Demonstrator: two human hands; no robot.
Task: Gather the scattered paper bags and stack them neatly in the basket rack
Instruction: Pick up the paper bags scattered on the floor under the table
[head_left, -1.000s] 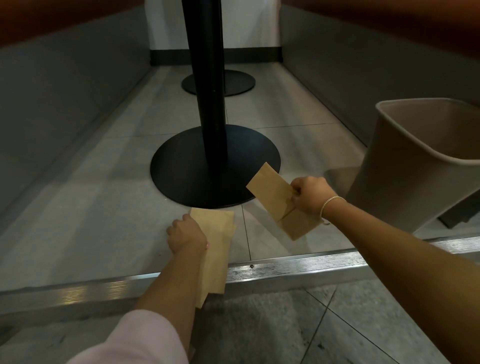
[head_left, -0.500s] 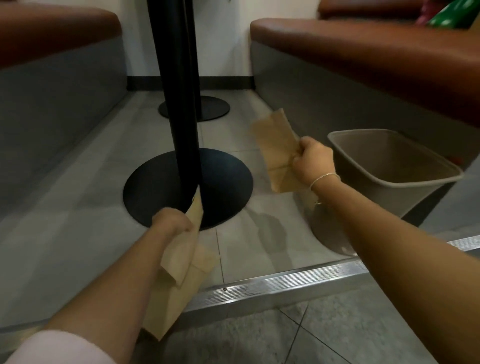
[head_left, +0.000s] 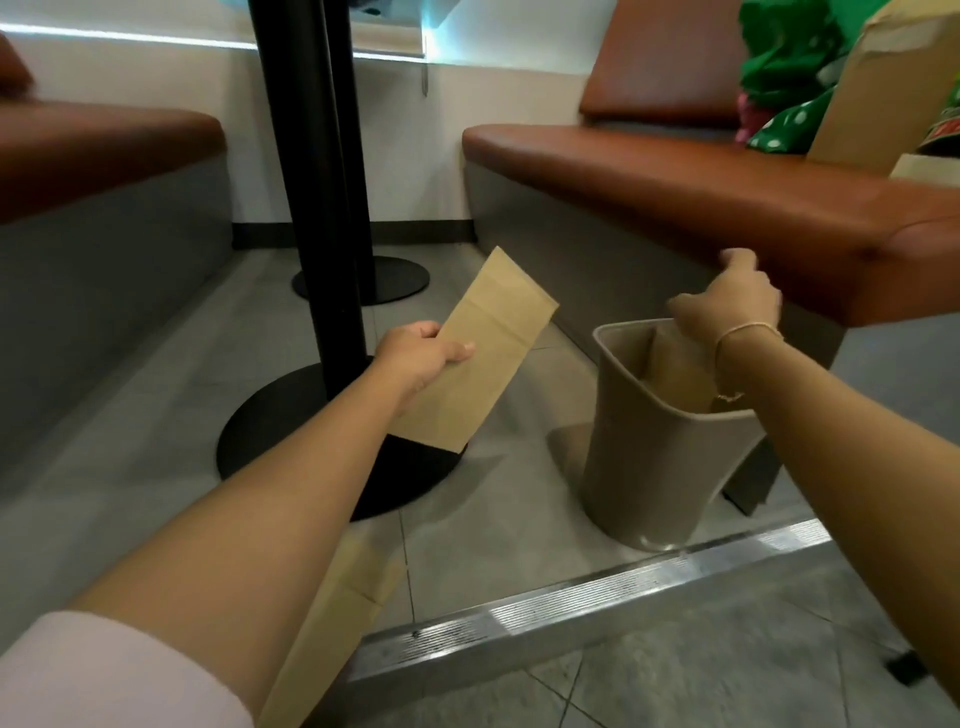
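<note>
Pinched between thumb and fingers, the left hand (head_left: 421, 358) held a flat brown paper bag (head_left: 480, 353); the right hand (head_left: 727, 306) lowered another bag (head_left: 675, 374) into the grey plastic basket (head_left: 649, 467) at four o'clock, its hold hidden; sliding it in flat and upright would stack best.

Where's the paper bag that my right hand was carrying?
In the head view it stands inside the grey bin at right, below the right hand: the paper bag leans against the bin's far wall.
</note>
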